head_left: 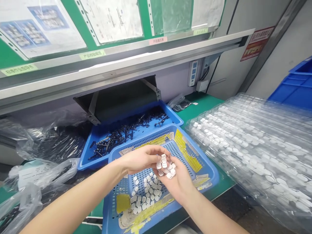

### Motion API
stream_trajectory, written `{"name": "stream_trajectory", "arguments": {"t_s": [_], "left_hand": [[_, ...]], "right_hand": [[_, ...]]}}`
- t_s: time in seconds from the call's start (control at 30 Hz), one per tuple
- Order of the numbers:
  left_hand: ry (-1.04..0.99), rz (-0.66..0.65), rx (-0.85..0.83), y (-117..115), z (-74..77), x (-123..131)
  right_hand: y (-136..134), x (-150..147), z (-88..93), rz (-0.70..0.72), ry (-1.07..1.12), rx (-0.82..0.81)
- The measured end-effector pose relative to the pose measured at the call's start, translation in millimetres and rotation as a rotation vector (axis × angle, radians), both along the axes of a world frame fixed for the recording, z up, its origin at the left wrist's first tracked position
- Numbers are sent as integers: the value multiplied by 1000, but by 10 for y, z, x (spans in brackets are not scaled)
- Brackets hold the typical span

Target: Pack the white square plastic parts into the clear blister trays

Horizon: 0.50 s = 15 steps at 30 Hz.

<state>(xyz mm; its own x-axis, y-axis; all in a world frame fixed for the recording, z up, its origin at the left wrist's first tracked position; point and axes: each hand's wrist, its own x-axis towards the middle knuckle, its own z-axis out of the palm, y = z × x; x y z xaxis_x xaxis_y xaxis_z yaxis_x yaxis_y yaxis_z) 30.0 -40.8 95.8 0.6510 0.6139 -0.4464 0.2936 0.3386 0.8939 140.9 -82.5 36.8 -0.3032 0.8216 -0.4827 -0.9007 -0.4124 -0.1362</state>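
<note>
Cupping white parts (pixel 164 165) between left hand (pixel 138 159), right hand (pixel 176 188)

Two bare hands meet, the left above the right

The bare left forearm (pixel 73 198) reaches in from the lower left, its wrist nearly straight, and the left hand (pixel 140 159) lies back upward, its fingers (pixel 158 152) curving down and rightward over the other palm. The bare right forearm (pixel 209 216) rises from the lower right, bent slightly at the wrist, with the right hand (pixel 176 187) cupped palm-up just beneath the left fingertips, its own fingers curled upward.
</note>
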Motion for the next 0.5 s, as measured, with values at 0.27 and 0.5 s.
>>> {"name": "stream_trajectory", "arguments": {"t_s": [0.27, 0.5], "left_hand": [[186, -64, 296, 6, -22, 77], [306, 66, 593, -6, 76, 137]], "right_hand": [[-32, 36, -42, -37, 4, 7], [-26, 57, -12, -16, 84, -18]]}}
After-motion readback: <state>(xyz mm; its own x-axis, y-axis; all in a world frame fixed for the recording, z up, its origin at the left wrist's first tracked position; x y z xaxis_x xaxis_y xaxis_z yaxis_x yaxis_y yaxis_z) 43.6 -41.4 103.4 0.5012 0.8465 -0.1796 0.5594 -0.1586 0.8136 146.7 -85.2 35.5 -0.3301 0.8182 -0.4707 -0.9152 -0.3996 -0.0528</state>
